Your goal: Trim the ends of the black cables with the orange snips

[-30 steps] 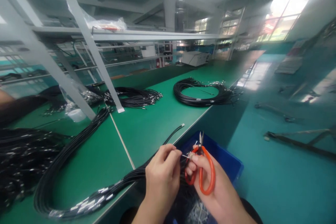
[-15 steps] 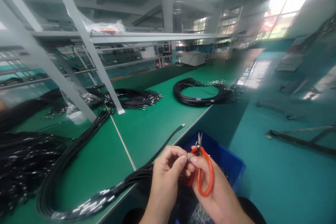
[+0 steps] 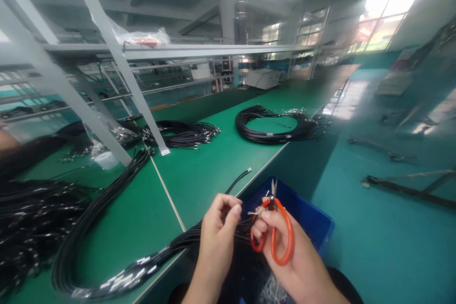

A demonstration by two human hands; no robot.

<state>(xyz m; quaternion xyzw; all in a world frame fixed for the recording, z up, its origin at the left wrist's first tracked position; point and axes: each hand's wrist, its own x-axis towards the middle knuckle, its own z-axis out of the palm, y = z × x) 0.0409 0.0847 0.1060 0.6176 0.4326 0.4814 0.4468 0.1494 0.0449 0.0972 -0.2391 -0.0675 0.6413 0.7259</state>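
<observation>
My right hand (image 3: 288, 256) is closed round orange-handled scissors (image 3: 273, 237), blades pointing up, and also pinches a thin metal-tipped cable end (image 3: 252, 213) between thumb and forefinger. My left hand (image 3: 218, 232) sits just left of it, fingers curled in a pinch on the black cables (image 3: 171, 249) that run from the long bundle lying over the green bench's front edge. Both hands hover above a blue bin (image 3: 309, 218) below the bench edge.
Green bench (image 3: 206, 175) carries a coiled black cable ring (image 3: 274, 126) far right, another bundle (image 3: 181, 133) by a white shelf post (image 3: 117, 61), and heaps of cables (image 3: 32, 218) at left. A single cable end (image 3: 239, 175) lies near the edge. Someone's arm (image 3: 7, 140) shows at far left.
My hands met half a second ago, fingertips touching at the scissors; now the left hand has drawn slightly left and apart, and a thin cable end shows between them.
</observation>
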